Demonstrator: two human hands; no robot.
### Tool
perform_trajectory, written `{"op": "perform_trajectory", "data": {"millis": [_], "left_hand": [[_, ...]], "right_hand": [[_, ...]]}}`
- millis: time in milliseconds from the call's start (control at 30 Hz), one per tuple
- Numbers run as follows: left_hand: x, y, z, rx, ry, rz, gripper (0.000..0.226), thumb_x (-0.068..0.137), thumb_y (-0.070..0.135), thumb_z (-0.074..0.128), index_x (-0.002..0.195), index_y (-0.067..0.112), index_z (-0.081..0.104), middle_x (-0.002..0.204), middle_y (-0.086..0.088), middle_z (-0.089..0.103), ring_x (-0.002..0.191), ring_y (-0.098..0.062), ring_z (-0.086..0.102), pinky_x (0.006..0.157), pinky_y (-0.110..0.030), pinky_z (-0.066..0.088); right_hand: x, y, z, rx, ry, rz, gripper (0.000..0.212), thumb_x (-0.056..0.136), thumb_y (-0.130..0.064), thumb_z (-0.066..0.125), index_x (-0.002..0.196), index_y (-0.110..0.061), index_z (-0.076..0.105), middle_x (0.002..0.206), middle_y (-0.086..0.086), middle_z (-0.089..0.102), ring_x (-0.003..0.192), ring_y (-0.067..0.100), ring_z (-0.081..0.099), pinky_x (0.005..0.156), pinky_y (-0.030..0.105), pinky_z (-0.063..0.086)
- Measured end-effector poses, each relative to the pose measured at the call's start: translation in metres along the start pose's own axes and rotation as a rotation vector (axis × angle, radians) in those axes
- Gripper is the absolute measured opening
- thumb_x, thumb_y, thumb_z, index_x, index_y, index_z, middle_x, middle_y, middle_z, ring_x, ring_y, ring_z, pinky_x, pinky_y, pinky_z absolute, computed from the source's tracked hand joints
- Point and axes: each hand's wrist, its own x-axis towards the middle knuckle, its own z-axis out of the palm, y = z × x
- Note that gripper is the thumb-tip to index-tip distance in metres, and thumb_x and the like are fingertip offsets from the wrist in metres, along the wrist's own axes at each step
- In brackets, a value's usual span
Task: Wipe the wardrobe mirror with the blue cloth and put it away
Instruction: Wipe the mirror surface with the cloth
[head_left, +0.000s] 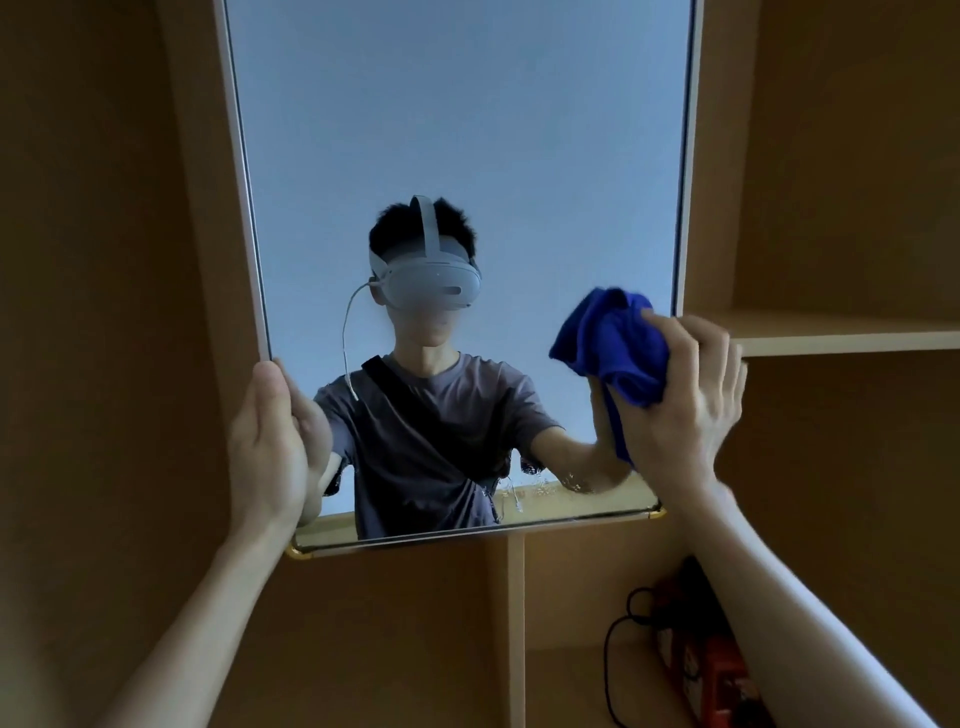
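The wardrobe mirror (457, 130) fills the upper middle, tall with a thin pale frame and yellow corner caps at the bottom. My left hand (270, 441) grips its lower left edge. My right hand (685, 395) holds the bunched blue cloth (613, 343) pressed against the glass near the lower right side. Water drops and streaks show on the glass along the bottom. The mirror reflects a person with a headset and both arms.
Brown wooden wardrobe panels surround the mirror. An open shelf (841, 332) lies to the right at hand height. Below right, a compartment holds a red object (717, 675) and a black cable (623, 644). A vertical divider (514, 623) stands under the mirror.
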Motion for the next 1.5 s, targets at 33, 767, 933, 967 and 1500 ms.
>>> {"op": "perform_trajectory", "data": {"millis": [33, 767, 933, 967, 1500], "left_hand": [[0.0, 0.0, 0.001, 0.001, 0.003, 0.007, 0.038, 0.109, 0.034, 0.023, 0.076, 0.031, 0.042, 0.055, 0.02, 0.056, 0.05, 0.022, 0.048, 0.053, 0.003, 0.035], [0.009, -0.011, -0.002, -0.036, 0.02, -0.063, 0.037, 0.106, 0.046, 0.027, 0.099, 0.031, 0.059, 0.095, 0.013, 0.056, 0.081, 0.022, 0.051, 0.085, -0.012, 0.037], [0.008, -0.014, 0.001, -0.088, 0.042, -0.037, 0.044, 0.107, 0.04, 0.029, 0.074, 0.016, 0.048, 0.056, 0.011, 0.052, 0.048, 0.009, 0.05, 0.054, -0.008, 0.037], [0.009, -0.016, 0.0, -0.105, 0.038, -0.043, 0.043, 0.106, 0.043, 0.03, 0.078, 0.018, 0.052, 0.063, 0.008, 0.054, 0.053, 0.01, 0.053, 0.059, -0.009, 0.041], [0.017, -0.016, -0.02, -0.07, -0.212, -0.132, 0.059, 0.099, 0.062, 0.025, 0.073, 0.018, 0.053, 0.073, -0.01, 0.046, 0.066, -0.023, 0.04, 0.051, -0.023, 0.035]], "right_hand": [[-0.019, 0.0, -0.006, 0.01, -0.007, 0.002, 0.05, 0.085, -0.033, 0.084, 0.125, -0.016, 0.058, 0.111, 0.016, 0.063, 0.093, 0.032, 0.055, 0.074, 0.047, 0.046], [-0.061, -0.06, -0.018, 0.105, -0.296, -0.306, 0.058, 0.078, -0.006, 0.068, 0.132, -0.018, 0.053, 0.118, 0.016, 0.066, 0.094, 0.038, 0.062, 0.081, 0.045, 0.042], [0.047, -0.056, 0.015, 0.033, -0.122, 0.134, 0.051, 0.083, -0.032, 0.067, 0.13, -0.016, 0.059, 0.118, 0.015, 0.062, 0.099, 0.037, 0.056, 0.081, 0.044, 0.039], [0.06, -0.064, 0.021, 0.019, -0.089, 0.186, 0.048, 0.086, -0.038, 0.067, 0.129, -0.016, 0.062, 0.117, 0.014, 0.063, 0.099, 0.036, 0.057, 0.082, 0.044, 0.04], [-0.045, -0.117, -0.002, 0.138, -0.407, -0.455, 0.061, 0.072, -0.017, 0.071, 0.132, -0.024, 0.056, 0.121, 0.012, 0.066, 0.098, 0.037, 0.059, 0.081, 0.047, 0.042]]}}
